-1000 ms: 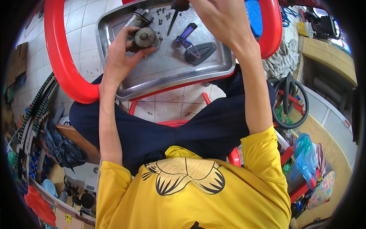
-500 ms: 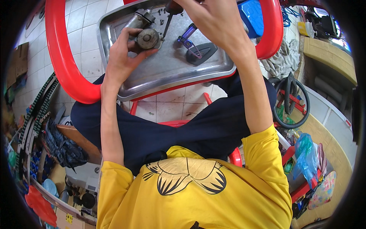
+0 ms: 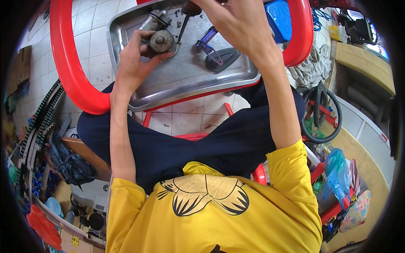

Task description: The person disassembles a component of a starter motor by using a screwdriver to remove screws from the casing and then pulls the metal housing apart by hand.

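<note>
At the left side of the metal tray [image 3: 185, 82]: left hand [image 3: 135, 59], thumb and fingers spread to the width of the grey round metal part [image 3: 162, 41] they clasped. Right hand [image 3: 238, 21], back upward, held a screwdriver [image 3: 183, 28], fingertips cut off above; shaft slanted to the part's edge. Left forearm [image 3: 122, 122] crossed the near-left rim; tray floor stretched rightward.

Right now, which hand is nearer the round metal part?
Left: the left hand grips the round metal part; the right hand sits to its right, holding a screwdriver.
</note>
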A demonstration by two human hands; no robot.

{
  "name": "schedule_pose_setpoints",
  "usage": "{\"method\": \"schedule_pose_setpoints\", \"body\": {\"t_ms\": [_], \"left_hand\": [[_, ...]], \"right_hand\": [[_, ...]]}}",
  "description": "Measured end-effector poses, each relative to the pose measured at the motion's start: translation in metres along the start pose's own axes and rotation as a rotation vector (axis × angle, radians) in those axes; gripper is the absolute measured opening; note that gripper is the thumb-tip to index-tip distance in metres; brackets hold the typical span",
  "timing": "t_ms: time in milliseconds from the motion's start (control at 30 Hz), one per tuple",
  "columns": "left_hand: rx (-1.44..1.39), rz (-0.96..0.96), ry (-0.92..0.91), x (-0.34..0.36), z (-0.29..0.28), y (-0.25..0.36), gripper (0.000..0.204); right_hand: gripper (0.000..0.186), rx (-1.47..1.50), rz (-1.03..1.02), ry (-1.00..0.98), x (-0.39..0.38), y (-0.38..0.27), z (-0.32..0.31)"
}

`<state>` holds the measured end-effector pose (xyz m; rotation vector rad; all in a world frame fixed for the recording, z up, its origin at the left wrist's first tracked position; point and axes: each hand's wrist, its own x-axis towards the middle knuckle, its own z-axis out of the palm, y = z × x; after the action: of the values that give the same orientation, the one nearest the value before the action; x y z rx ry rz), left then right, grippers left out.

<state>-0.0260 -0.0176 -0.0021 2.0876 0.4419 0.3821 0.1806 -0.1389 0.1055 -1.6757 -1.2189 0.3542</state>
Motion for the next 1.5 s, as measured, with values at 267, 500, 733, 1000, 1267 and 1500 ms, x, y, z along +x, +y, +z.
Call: {"method": "schedule_pose_setpoints", "body": {"t_ms": [267,500,733,1000,1267,1500], "left_hand": [[0.003,0.003,-0.011,0.0,0.0,0.002,0.054],[-0.014,-0.004,-0.025,0.0,-0.001,0.002,0.054],[-0.029,-0.02,-0.028,0.0,-0.001,0.002,0.055],[-0.024,-0.045,-0.05,-0.001,-0.001,0.002,0.054],[-0.042,-0.033,-0.052,0.0,-0.004,-0.001,0.052],[-0.028,-0.042,-0.06,0.0,-0.003,0.0,0.053]], "right_hand": [[0.05,-0.05,-0.077,0.026,-0.002,-0.013,0.001],[0.053,-0.03,-0.02,-0.006,0.0,-0.002,0.0],[0.052,0.05,0.018,-0.053,0.0,-0.017,-0.008],[0.048,0.007,-0.023,-0.02,0.0,-0.008,-0.002],[0.042,0.064,0.118,-0.024,0.006,-0.013,-0.003],[0.045,-0.168,-0.128,0.014,-0.001,-0.021,0.005]]}}
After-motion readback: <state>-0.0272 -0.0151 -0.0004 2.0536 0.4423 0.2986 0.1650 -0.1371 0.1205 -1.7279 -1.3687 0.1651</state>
